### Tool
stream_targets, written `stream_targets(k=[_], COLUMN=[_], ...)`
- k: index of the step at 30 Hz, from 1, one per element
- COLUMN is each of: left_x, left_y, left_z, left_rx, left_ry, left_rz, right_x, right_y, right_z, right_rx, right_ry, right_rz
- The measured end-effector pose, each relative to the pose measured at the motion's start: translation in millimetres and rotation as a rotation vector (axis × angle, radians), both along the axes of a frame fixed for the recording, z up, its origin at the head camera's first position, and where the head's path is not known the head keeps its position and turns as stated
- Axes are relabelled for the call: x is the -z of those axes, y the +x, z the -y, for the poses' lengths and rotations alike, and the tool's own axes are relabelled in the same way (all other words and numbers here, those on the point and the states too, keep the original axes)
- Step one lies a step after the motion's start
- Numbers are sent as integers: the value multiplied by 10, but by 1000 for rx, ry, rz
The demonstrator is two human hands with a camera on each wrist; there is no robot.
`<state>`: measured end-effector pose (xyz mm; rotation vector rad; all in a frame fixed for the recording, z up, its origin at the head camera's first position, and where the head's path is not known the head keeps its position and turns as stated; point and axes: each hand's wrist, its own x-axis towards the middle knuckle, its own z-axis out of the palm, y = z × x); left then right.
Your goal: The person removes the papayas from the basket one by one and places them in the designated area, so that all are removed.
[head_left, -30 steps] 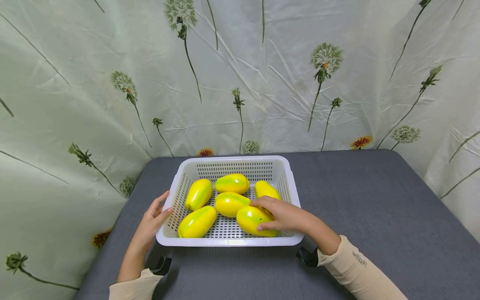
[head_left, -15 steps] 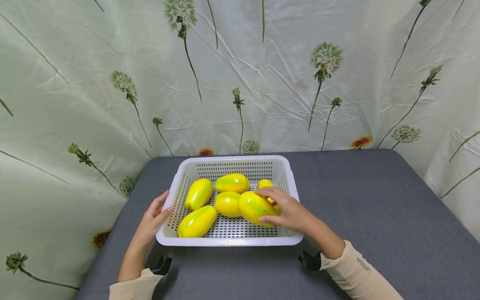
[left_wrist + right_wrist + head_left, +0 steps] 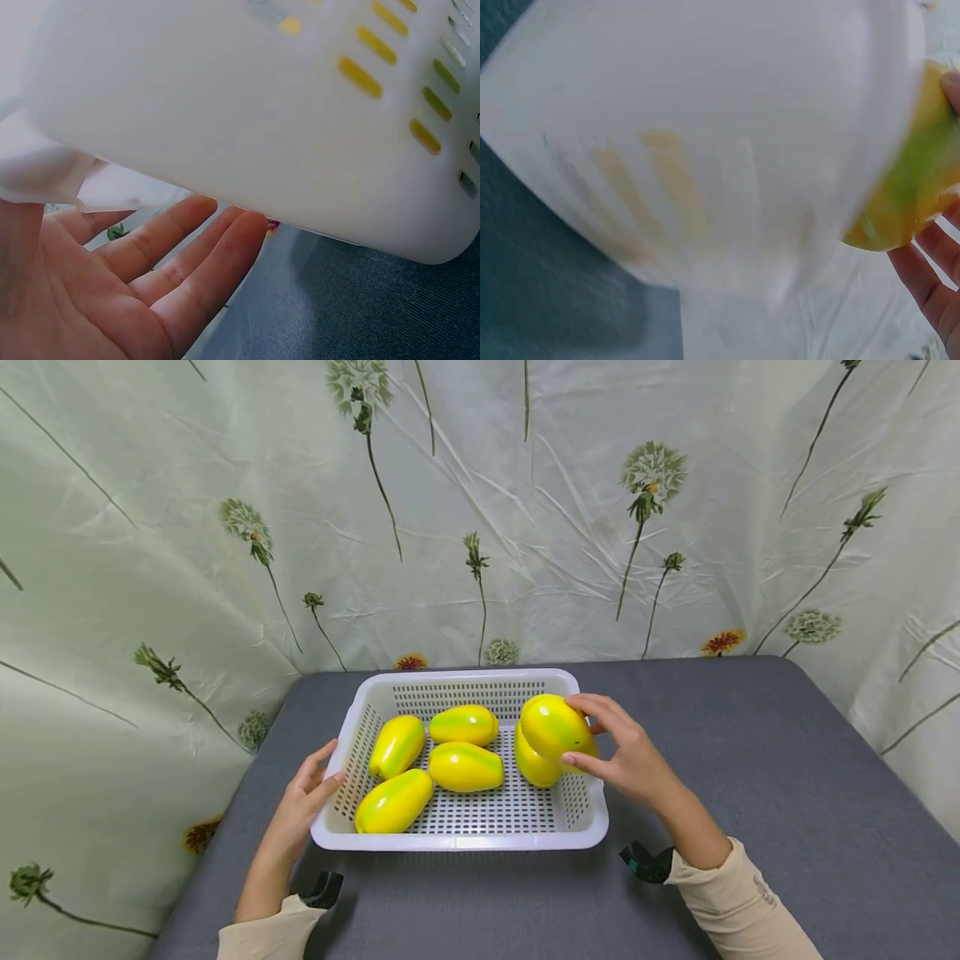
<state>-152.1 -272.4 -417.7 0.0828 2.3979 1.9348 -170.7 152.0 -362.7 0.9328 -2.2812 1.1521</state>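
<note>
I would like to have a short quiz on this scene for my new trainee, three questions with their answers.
1. Multiple choice: what does the right hand hold?
A) a cup
B) a yellow-green fruit
C) nothing
2. True or false: both hands hold a fruit.
3. Short answer: what colour is the table on which the white basket stands?

Key:
1. B.
2. False; only the right hand holds one, while the left hand is at the left rim of the white basket.
3. Dark grey.
</note>
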Motion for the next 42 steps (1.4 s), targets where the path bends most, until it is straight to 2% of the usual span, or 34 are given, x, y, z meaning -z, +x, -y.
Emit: stream_targets(k=[4,6,13,19,27,35,42], left_x=[-13,-18,-19,-7,-1,-1,-7], left_y=[-7,-10,-14,-4,-8,-5,2], left_z=[5,8,12,12,10,-1,-10], left_rx=[-1,-2,-4,-9,-8,-9,-21], left_ry=[-4,-5,-3,-1,-5,1,-7], left_rz=[-4,-4,-8,-2,0,1,13], right_x=[-184,-227,105,314,626,811,853], right_y=[40,34,-269,-405,-508,-559,-576], right_z=[-74,-119,-433,-587,-699,-726,-712], right_rx=[66,96,235,316,403,463,514], right_ry=[-15,-21,-41,-51,21,81,131], right_rz=[-27,-43,33,148,318,361,388])
